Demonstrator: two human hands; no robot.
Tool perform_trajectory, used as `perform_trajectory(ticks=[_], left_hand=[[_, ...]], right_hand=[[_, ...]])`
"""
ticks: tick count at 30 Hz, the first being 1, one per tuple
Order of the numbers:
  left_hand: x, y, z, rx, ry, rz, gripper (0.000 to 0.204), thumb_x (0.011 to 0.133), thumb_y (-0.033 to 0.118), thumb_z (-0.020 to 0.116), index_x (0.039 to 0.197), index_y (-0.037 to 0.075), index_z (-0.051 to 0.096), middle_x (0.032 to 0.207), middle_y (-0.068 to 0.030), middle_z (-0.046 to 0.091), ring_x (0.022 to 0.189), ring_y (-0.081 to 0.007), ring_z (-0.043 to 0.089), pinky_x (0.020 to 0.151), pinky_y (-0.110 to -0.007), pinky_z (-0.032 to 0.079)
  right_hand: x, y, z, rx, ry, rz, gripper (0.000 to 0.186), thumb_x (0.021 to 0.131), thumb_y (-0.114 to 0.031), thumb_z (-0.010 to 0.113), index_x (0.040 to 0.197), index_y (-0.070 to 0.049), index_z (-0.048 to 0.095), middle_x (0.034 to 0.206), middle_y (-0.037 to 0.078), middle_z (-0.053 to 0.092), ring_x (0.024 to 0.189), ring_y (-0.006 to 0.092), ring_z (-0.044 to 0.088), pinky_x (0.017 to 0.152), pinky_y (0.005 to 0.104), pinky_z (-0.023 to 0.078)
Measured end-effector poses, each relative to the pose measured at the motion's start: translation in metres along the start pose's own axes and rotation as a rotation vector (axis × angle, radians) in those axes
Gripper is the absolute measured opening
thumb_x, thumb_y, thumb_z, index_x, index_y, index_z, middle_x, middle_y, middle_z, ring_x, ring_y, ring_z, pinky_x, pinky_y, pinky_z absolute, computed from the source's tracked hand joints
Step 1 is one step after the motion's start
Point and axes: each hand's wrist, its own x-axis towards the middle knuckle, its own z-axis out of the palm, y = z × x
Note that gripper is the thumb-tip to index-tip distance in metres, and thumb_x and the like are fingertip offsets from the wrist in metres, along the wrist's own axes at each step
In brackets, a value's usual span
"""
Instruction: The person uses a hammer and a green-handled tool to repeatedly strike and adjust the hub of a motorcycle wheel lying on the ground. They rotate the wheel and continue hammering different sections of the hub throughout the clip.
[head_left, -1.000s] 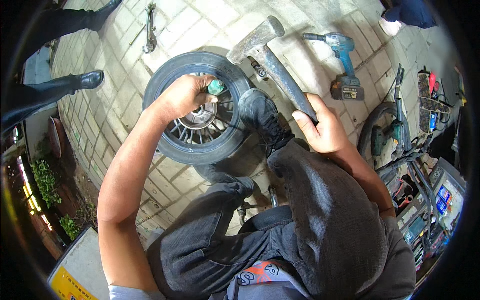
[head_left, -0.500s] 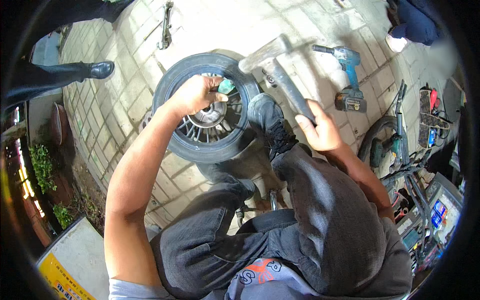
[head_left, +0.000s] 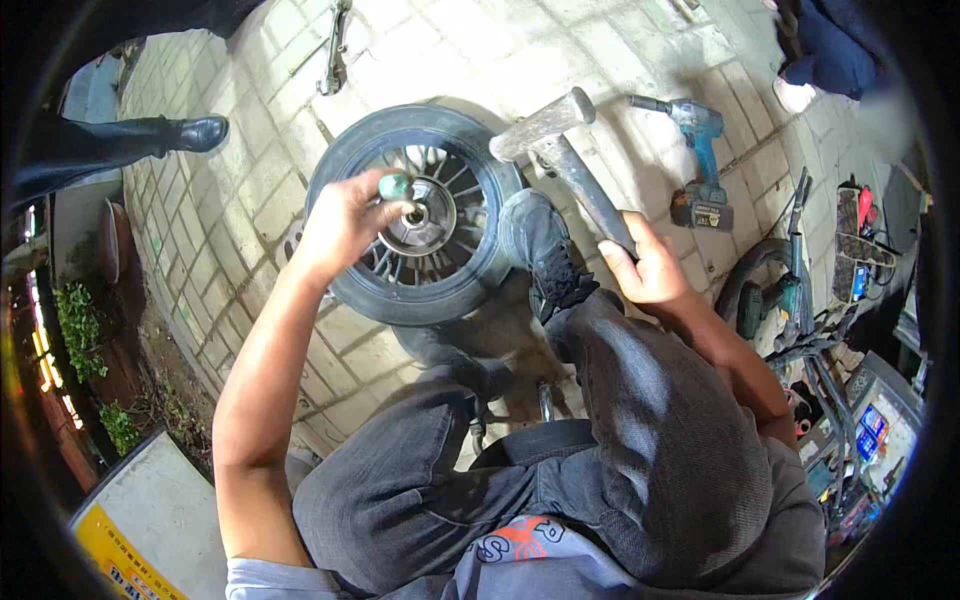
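Observation:
Between the thumb and fingers of my left hand (head_left: 348,218) is a small object with a rounded green end (head_left: 394,186), seen nearly end-on; its lower part is hard to make out. It is held above the wheel (head_left: 343,290), beside the round metal hub (head_left: 418,240). The wheel lies flat on the paving, with a black tyre and many thin spokes. My right hand (head_left: 650,262) is closed around the dark handle of a hammer (head_left: 540,125). The hammer's worn metal head is raised above the tyre's right edge and my shoe.
A teal cordless impact wrench (head_left: 700,150) lies on the paving to the right, and a wrench (head_left: 333,60) lies beyond the wheel. Another person's shoe (head_left: 203,133) is at far left. Loose black parts (head_left: 790,290) and a cluttered box (head_left: 880,420) are at right.
My left hand has moved left and slightly down with the green-ended object, uncovering more of the hub. The hammer has shifted slightly right and down in my right hand.

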Motion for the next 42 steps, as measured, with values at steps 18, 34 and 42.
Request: perform_trajectory(ticks=[18, 34, 42], left_hand=[[-0.082, -0.008, 0.077, 0.164, 0.268, 0.320, 0.054, 0.062, -0.014, 0.060, 0.112, 0.004, 0.063, 0.113, -0.0138, 0.067, 0.109, -0.0303, 0.064, 0.093, -0.036, 0.053], [-0.088, -0.008, 0.097, 0.121, 0.464, 0.240, 0.054, 0.066, -0.010, 0.064, 0.117, 0.008, 0.061, 0.111, -0.0131, 0.067, 0.106, -0.0301, 0.065, 0.092, -0.035, 0.052], [-0.088, -0.002, 0.101, 0.166, 0.466, 0.279, 0.039, 0.073, -0.004, 0.060, 0.111, 0.006, 0.064, 0.109, -0.0126, 0.068, 0.103, -0.0303, 0.066, 0.091, -0.037, 0.053]], right_hand=[[-0.009, -0.018, -0.005, -0.127, -0.135, -0.250, 0.039, 0.082, -0.021, 0.073, 0.110, -0.002, 0.053, 0.079, 0.021, 0.065, 0.068, 0.0367, 0.067, 0.060, 0.0417, 0.053], [0.010, -0.034, 0.015, -0.502, -0.347, -0.693, 0.047, 0.079, -0.046, 0.075, 0.079, -0.005, 0.053, 0.055, 0.010, 0.058, 0.048, 0.0315, 0.063, 0.045, 0.0413, 0.051], [0.007, -0.033, -0.003, -0.207, -0.408, -0.778, 0.046, 0.078, -0.039, 0.077, 0.087, 0.000, 0.054, 0.061, 0.013, 0.060, 0.051, 0.0323, 0.062, 0.051, 0.0417, 0.051]])
